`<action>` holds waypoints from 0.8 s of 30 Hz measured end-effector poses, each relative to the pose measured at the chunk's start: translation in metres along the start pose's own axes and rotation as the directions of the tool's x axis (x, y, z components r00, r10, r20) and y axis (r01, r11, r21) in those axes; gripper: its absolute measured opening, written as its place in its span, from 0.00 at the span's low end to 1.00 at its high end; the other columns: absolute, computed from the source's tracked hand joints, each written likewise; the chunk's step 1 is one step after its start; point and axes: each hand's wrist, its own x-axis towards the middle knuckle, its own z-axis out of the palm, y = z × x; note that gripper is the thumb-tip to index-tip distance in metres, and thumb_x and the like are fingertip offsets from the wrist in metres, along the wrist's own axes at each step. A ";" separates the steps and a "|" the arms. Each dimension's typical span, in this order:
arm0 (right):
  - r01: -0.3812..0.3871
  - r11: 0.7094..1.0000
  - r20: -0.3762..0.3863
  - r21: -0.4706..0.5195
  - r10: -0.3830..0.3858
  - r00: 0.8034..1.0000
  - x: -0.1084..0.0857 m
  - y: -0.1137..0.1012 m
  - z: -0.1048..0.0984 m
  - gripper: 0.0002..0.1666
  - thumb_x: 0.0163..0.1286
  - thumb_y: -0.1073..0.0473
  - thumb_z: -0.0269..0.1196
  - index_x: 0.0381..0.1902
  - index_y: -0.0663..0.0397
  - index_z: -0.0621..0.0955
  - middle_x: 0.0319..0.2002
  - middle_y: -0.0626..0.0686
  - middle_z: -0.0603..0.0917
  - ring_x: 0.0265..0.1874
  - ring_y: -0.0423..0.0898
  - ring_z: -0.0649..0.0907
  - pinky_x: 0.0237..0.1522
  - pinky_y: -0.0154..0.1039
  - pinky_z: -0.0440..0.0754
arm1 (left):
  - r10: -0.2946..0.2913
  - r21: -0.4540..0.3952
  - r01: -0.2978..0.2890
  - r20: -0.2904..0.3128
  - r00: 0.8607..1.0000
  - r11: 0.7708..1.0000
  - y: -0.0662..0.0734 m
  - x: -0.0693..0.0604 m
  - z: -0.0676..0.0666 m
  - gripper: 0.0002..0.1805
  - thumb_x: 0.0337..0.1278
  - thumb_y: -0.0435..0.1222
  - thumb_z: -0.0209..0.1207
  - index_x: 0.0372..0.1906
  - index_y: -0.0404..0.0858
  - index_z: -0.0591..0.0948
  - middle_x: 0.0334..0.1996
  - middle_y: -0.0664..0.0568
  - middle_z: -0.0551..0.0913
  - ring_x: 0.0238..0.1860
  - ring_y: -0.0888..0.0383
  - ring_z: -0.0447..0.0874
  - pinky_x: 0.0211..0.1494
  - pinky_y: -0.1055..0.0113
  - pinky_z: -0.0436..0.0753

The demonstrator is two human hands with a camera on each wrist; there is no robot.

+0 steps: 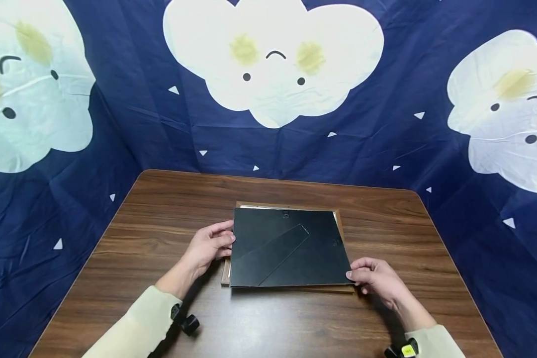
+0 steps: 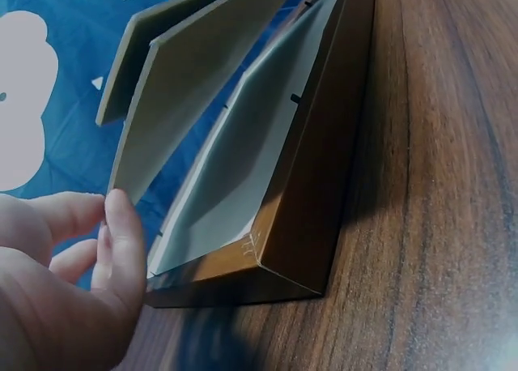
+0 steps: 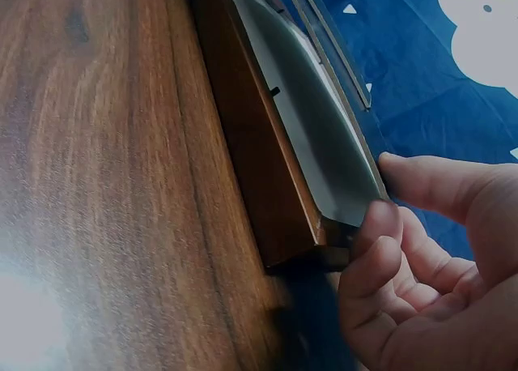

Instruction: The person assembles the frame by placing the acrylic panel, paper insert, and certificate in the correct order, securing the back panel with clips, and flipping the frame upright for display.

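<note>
Okay, backboard over frame — left hand pinching it at frame's left side, right hand pinching by frame's near-right corner.

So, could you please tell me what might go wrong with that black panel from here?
The black panel could slip, since the left hand and right hand hold it only by its edges. It might catch on the small dark tabs inside the wooden frame. It could also pinch the right hand, which is close to the frame's corner.
</note>
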 end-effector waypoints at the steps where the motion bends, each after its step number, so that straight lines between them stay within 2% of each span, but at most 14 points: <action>1: 0.000 1.000 0.005 0.001 0.000 1.000 0.000 0.001 0.001 0.13 0.65 0.64 0.69 0.43 0.62 0.78 0.28 0.45 0.83 0.27 0.40 0.81 0.25 0.33 0.79 | -0.007 0.020 0.007 0.009 1.000 1.000 0.000 0.000 0.000 0.35 0.63 0.23 0.61 0.75 0.33 0.68 0.38 0.57 0.80 0.31 0.65 0.82 0.32 0.72 0.86; 6: 0.002 1.000 0.033 0.005 -0.003 0.999 -0.001 0.003 0.004 0.14 0.66 0.63 0.68 0.45 0.63 0.77 0.29 0.46 0.81 0.27 0.40 0.81 0.25 0.32 0.79 | -0.019 0.128 0.016 0.026 0.999 0.992 0.001 0.000 0.001 0.41 0.59 0.25 0.63 0.78 0.38 0.65 0.41 0.54 0.76 0.32 0.65 0.80 0.27 0.72 0.83; 11: -0.005 1.000 0.029 0.003 0.004 1.000 -0.002 0.003 0.006 0.14 0.67 0.63 0.68 0.45 0.63 0.77 0.28 0.46 0.81 0.26 0.40 0.81 0.24 0.32 0.79 | 0.014 0.212 -0.016 0.010 1.000 0.977 0.002 0.000 0.005 0.37 0.57 0.22 0.59 0.74 0.27 0.67 0.42 0.48 0.77 0.31 0.62 0.78 0.25 0.72 0.82; 14: -0.001 1.000 0.006 -0.022 0.002 1.000 -0.001 0.002 0.006 0.16 0.67 0.62 0.68 0.47 0.66 0.77 0.28 0.47 0.81 0.27 0.40 0.81 0.25 0.33 0.79 | 0.060 0.282 -0.062 0.013 0.998 0.957 0.002 0.000 0.008 0.33 0.57 0.21 0.59 0.70 0.21 0.69 0.46 0.40 0.80 0.30 0.61 0.78 0.25 0.70 0.82; 19: 0.005 0.998 -0.036 -0.063 -0.008 0.999 0.001 0.002 0.007 0.20 0.65 0.63 0.69 0.49 0.69 0.76 0.29 0.48 0.82 0.27 0.42 0.82 0.24 0.35 0.80 | 0.127 0.388 -0.124 0.018 0.992 0.913 0.000 0.003 0.011 0.32 0.51 0.20 0.61 0.66 0.21 0.74 0.51 0.32 0.81 0.30 0.61 0.80 0.29 0.70 0.82; 24: 0.040 0.996 -0.006 -0.077 -0.040 0.999 0.005 0.001 0.006 0.33 0.65 0.64 0.70 0.63 0.73 0.71 0.28 0.47 0.83 0.26 0.41 0.81 0.23 0.35 0.78 | 0.157 0.420 -0.154 0.026 0.987 0.894 -0.001 0.007 0.013 0.33 0.47 0.18 0.60 0.65 0.18 0.73 0.50 0.31 0.81 0.33 0.62 0.80 0.33 0.74 0.81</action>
